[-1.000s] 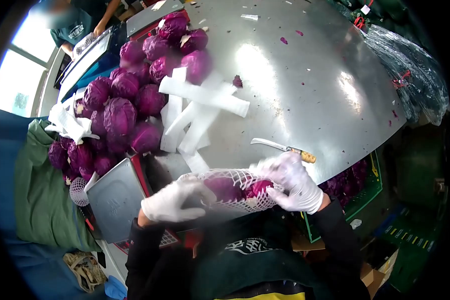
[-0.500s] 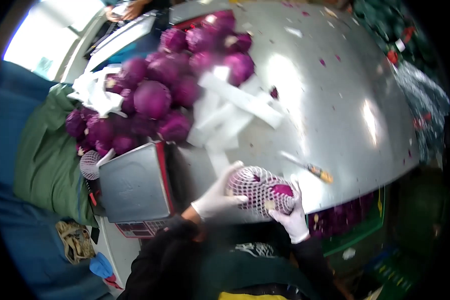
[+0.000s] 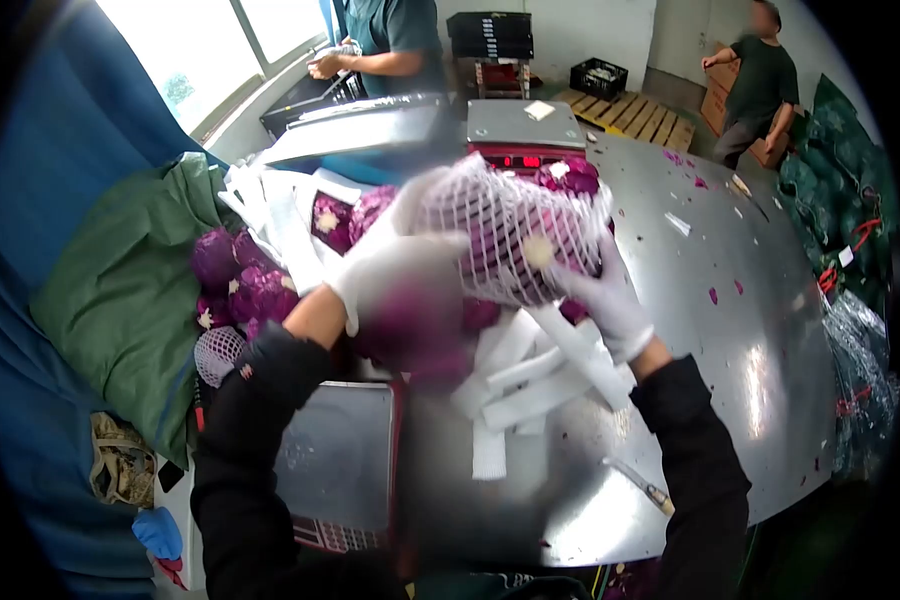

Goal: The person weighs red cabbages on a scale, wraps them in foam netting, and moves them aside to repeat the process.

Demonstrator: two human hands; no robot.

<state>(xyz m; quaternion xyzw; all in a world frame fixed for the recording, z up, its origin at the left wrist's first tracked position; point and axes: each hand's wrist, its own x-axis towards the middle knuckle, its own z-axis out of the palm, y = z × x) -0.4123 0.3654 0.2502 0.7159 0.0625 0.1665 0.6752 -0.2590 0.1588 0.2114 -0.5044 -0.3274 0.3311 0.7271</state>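
White-gloved, my left hand (image 3: 395, 260) and my right hand (image 3: 610, 300) grip a purple cabbage in a white foam net (image 3: 515, 235) from both sides. It is raised in front of me, above the table. Part of my left hand is blurred. Below and behind lie loose purple cabbages (image 3: 260, 293), partly hidden by my arms and the netted cabbage. Flat white foam net sleeves (image 3: 545, 375) lie under my right hand. A knife (image 3: 642, 487) with a yellowish handle rests on the metal table near my right forearm.
A red-edged scale (image 3: 335, 450) sits near my left forearm; another scale (image 3: 523, 125) stands at the far side. A green sack (image 3: 130, 300) is at left. Green net bags (image 3: 840, 190) are piled at right. Two people (image 3: 395, 50) are beyond the table, one by the window.
My hands have lifted the netted cabbage up and away from the table's near edge. The view has tilted up, showing more of the room and the people.
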